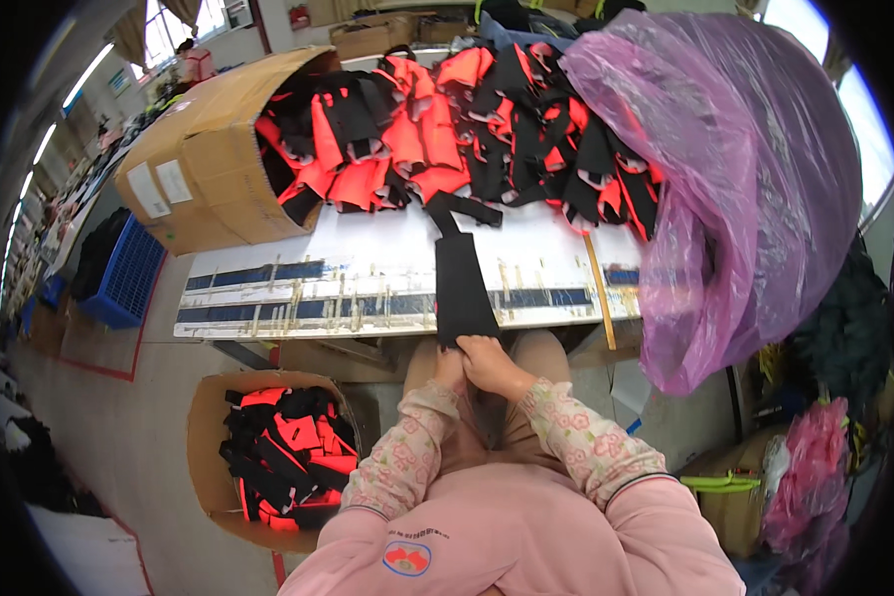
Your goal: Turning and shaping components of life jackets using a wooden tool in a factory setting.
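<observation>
A long black fabric piece (464, 283) lies over the table's near edge, with a narrow strap at its far end reaching the heap. My right hand (494, 366) is closed on its near end, fingers bent over the cloth. Close against it, my left hand (450, 369) also grips that end, though its fingers are partly hidden. Beyond the piece, a heap of black and neon-coral fabric pieces (422, 129) covers the back of the white table (368, 238).
A tipped cardboard box (204, 159) opens toward the heap at left. A big pink plastic bag (735, 199) bulges over the table's right side. A wooden ruler (599, 293) lies beside it. On the floor at left stands an open carton (204, 437) of similar pieces, and farther, a blue crate (126, 273).
</observation>
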Motion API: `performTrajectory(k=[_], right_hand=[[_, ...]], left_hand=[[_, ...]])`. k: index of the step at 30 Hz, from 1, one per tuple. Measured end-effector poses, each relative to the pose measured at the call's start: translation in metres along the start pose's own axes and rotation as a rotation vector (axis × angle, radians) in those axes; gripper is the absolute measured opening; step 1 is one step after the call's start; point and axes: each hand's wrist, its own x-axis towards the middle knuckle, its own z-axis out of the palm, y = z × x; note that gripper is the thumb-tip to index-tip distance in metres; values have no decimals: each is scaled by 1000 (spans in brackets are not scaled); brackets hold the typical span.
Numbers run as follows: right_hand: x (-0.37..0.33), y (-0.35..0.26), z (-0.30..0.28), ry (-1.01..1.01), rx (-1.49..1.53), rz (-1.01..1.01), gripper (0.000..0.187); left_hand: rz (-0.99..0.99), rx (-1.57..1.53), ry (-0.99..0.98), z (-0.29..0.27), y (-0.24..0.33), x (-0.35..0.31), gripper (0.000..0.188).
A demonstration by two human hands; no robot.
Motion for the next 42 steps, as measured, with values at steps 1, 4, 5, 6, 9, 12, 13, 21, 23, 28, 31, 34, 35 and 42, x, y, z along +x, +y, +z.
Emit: performTrajectory(k=[1,4,5,6,9,12,13,21,23,28,31,34,35,42], right_hand=[[-4,3,4,30,11,30,17],[2,5,7,21,41,62,17],[4,4,6,-22,52,72,18],[5,3,6,-26,62,88,18],[8,13,7,-36,-30,122,18],[15,14,15,-6,-165,124,19],[19,12,17,-12,-154,127,19],[31,18,-16,-282,-345,27,14],[33,3,-27,-461,-251,80,14],[12,-12,20,21,-244,54,18],[2,5,27,-122,-255,207,26],[4,-15,10,-293,-294,118,16],[0,14,17,-158,-288,52,16],[24,-14,-7,-234,-525,-75,14]], left_hand=[[-9,125,-103,0,2,-3,22],[127,255,-105,-23,-5,11,23],[241,402,-153,-29,-5,13,22],[223,411,-153,-33,-9,14,22],[349,368,-206,-25,-15,15,20],[362,441,-51,-26,-13,11,19],[355,449,-44,-29,-11,10,19],[112,151,-108,8,9,-11,14],[123,166,-102,5,14,-14,14],[180,155,8,-27,31,-21,31],[142,1023,-139,29,119,-74,44],[249,279,-243,-22,20,-30,32],[167,391,-227,-16,9,-18,29],[209,227,-154,5,-25,13,22]])
